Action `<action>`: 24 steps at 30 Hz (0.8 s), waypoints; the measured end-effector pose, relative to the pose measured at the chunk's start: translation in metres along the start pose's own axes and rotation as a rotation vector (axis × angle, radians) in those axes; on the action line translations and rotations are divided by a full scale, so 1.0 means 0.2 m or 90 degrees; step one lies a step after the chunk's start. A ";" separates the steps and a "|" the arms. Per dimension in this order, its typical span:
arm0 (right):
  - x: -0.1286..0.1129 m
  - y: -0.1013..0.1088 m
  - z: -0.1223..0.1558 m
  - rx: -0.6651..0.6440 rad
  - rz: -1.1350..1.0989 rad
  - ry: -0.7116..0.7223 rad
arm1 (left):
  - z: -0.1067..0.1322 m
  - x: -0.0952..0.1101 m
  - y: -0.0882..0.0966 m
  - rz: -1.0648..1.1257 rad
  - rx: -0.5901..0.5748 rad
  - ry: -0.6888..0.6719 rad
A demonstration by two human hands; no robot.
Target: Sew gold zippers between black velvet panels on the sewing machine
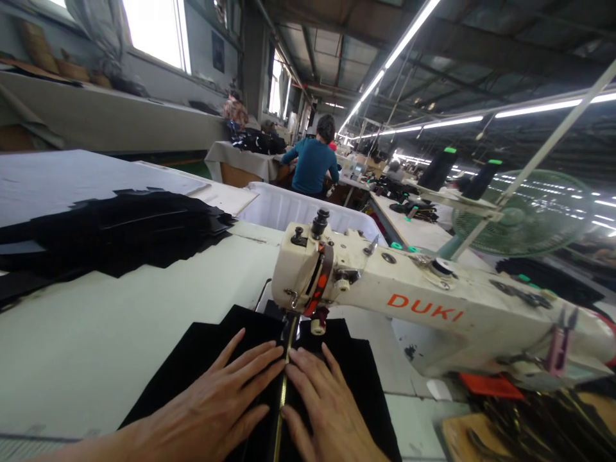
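My left hand (216, 404) lies flat on a piece of black fabric (202, 359), its fingers spread and pointing toward the needle. My right hand (325, 407) rests flat on the same fabric just to the right. Between the two hands runs a thin gold strip, perhaps a zipper (283, 391), leading up under the presser foot (291, 324) of a white DUKI sewing machine (428, 308). Both hands press the cloth down on the white table (96, 340). Neither hand grips anything.
A stack of black cut fabric pieces (120, 228) lies at the left back of the table. A white plastic bin (298, 208) stands behind the machine. A green fan (520, 215) is at right. A person in a teal top (312, 163) sits farther back.
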State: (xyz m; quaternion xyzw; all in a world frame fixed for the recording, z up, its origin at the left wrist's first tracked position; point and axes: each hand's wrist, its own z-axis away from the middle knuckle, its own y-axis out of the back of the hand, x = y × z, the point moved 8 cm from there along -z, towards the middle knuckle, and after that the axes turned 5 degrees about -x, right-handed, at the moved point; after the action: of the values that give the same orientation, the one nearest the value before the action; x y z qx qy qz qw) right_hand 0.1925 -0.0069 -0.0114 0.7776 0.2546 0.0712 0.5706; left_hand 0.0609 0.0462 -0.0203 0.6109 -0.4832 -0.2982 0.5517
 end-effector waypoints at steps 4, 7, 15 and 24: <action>0.05 -0.01 -0.04 -0.033 0.030 -0.011 | -0.03 -0.02 0.00 0.022 -0.015 0.006; 0.11 -0.01 -0.12 -0.067 0.006 -0.028 | -0.06 -0.03 0.04 0.021 -0.004 0.012; 0.05 0.01 -0.10 -0.028 -0.037 -0.029 | 0.01 -0.01 0.00 -0.025 -0.022 0.030; 0.02 0.04 -0.08 0.083 -0.014 0.000 | 0.02 -0.05 -0.03 -0.057 0.012 0.019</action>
State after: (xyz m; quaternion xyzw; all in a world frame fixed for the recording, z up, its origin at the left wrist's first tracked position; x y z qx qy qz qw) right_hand 0.1930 0.0069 0.0007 0.8103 0.2669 0.0483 0.5194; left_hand 0.0559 0.0532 -0.0275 0.6417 -0.4496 -0.3090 0.5391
